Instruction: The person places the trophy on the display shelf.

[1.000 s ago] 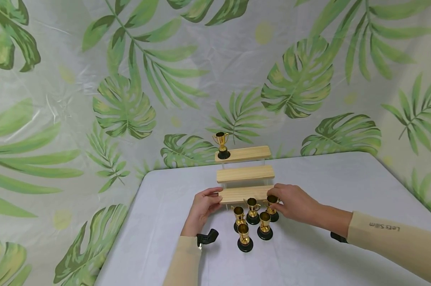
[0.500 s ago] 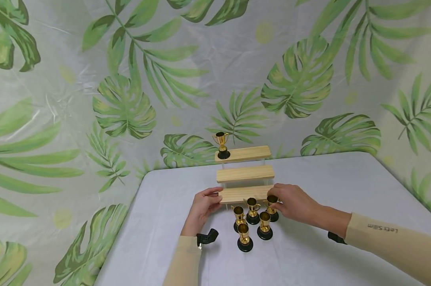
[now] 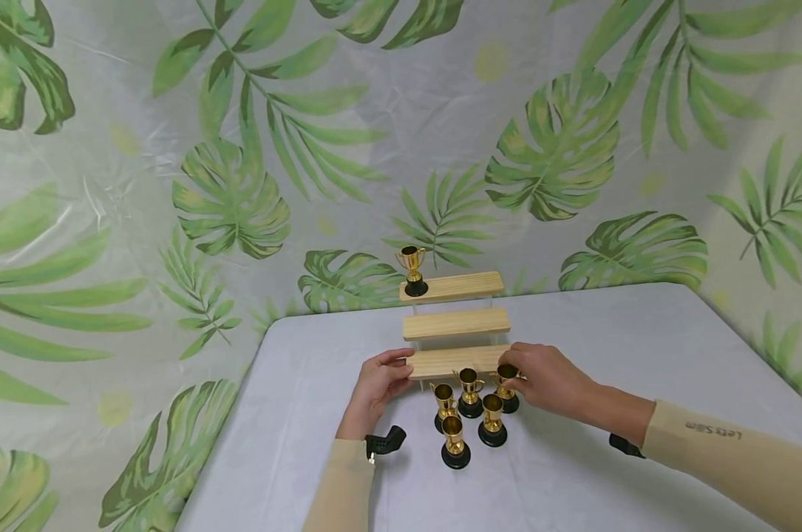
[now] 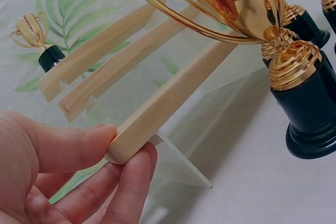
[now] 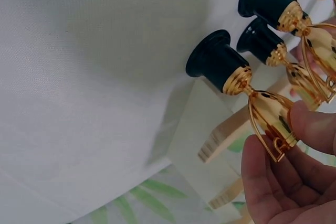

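At lower centre, the left hand (image 3: 377, 382), pinching the lowest board (image 3: 455, 361), should steady it while the right hand (image 3: 548, 375), pinching the rightmost trophy (image 5: 238, 80) by its cup, lifts vertically.

In the head view we see a pale grey curtain (image 3: 434, 111), printed with green monstera leaves (image 3: 237, 207), palm fronds (image 3: 317, 98) and yellowish dots (image 3: 491, 61), behind and along both sides of a white-covered table (image 3: 620, 332) with rounded far corners. We note creases and soft sheen at the curtain's left.

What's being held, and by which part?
Left hand pinches the lowest wooden shelf by its left end; right hand pinches a gold trophy by its cup.
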`<state>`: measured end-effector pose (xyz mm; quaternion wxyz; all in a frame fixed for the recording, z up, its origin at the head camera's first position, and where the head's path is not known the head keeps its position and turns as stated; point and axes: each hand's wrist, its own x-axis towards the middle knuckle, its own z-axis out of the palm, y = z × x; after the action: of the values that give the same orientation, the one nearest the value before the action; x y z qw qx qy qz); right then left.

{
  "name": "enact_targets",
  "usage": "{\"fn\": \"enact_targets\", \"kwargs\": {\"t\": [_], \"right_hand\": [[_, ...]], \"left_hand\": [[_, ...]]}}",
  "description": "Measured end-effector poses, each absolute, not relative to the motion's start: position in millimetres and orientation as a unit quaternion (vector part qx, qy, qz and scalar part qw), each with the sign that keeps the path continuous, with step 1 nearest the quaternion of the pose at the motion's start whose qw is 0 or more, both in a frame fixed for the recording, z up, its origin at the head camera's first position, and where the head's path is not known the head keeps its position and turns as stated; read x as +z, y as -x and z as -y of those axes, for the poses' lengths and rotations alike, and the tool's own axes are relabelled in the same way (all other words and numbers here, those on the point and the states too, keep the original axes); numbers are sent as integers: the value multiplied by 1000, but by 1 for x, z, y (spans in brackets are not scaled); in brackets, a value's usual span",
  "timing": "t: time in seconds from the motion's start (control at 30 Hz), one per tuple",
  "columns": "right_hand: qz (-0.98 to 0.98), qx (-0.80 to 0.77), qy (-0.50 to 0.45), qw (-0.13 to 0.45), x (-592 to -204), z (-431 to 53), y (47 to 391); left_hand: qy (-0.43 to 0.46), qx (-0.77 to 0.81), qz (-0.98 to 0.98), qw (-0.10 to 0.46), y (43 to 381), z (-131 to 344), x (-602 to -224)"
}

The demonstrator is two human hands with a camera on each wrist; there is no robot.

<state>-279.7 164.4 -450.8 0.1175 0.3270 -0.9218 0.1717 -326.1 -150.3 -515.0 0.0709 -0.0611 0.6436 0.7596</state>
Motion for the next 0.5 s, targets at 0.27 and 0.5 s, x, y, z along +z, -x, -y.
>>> {"fn": "enact_targets", "kwargs": {"t": [0.27,0.5], "right_hand": [[922,174,-326,118,-451,-165,277],[919,172,-331,125,-448,-168,274]], "left_hand": [[65,751,-653,69,325,151,-515],[67,749,-656,73,324,150,-515]]}}
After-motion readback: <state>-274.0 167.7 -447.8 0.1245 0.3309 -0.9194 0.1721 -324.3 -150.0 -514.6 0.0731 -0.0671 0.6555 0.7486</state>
